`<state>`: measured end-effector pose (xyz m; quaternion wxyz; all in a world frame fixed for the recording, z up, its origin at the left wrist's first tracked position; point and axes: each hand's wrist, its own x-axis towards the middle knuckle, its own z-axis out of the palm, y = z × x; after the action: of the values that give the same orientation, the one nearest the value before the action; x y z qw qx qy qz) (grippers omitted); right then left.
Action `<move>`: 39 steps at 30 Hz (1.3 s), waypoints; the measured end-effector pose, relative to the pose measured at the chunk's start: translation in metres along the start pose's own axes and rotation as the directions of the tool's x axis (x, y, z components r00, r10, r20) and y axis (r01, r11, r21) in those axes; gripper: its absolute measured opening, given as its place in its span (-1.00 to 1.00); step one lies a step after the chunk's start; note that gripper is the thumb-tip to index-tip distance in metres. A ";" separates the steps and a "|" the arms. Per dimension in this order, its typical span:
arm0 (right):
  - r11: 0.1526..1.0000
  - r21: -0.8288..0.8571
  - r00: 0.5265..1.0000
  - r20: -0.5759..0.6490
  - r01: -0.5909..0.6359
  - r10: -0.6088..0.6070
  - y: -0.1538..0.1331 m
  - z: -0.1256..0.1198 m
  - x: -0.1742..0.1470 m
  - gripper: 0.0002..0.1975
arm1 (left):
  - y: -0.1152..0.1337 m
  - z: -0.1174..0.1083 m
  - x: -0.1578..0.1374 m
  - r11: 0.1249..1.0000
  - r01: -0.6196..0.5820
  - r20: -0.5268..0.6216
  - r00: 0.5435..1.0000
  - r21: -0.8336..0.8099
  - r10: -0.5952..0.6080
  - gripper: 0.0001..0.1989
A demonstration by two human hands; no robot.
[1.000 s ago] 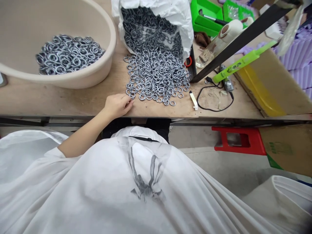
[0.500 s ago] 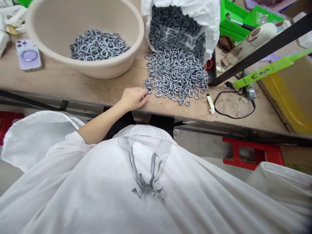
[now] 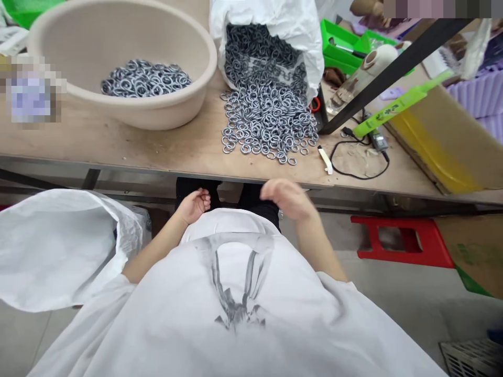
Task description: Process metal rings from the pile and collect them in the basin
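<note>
Rings (image 3: pixel 267 115), tons of grey metal ones, are spilling out of a crumpled white sack (image 3: pixel 271 10) onto a pale brown wooden table (image 3: pixel 188 152), and more are sitting in a big round beige plastic basin (image 3: pixel 157 116) right beside it. Half a second ago the left hand (image 3: pixel 195 206) was touching the near corner of that spill; now it's hanging back off the table over the lap, fingers loosely curling, and I can't tell if anything's tucked inside. The right hand (image 3: pixel 288 198) is newly showing, hovering by the table's front edge, fingers partly bending, pretty blurred, so can't tell if it's holding something either. Further out, bright green plastic trays (image 3: pixel 341 37) are sitting past the sack and a red plastic stool (image 3: pixel 436 247) is resting on the floor.
</note>
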<state>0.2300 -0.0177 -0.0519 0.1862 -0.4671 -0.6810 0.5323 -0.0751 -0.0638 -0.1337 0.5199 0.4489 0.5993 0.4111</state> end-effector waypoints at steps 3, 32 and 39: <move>0.971 -0.153 0.983 -0.015 -0.183 0.183 0.025 0.012 0.003 -0.69 | -0.011 -0.010 0.014 0.999 0.028 -0.049 0.998 0.044 -0.026 -0.57; 0.694 -0.720 1.000 -0.009 -0.004 -0.005 0.063 0.042 0.009 -0.67 | -0.024 -0.022 -0.014 0.578 -0.229 0.243 0.969 0.784 0.055 -0.48; 0.715 -0.697 0.997 0.003 -0.051 0.074 0.075 0.031 0.008 -0.61 | -0.003 -0.036 0.005 0.558 -0.208 0.288 0.956 0.804 -0.059 -0.51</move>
<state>0.2356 -0.0286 -0.1331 -0.0316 -0.5172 -0.8179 0.2503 -0.1118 -0.0606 -0.1337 0.3102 0.7186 0.6214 0.0358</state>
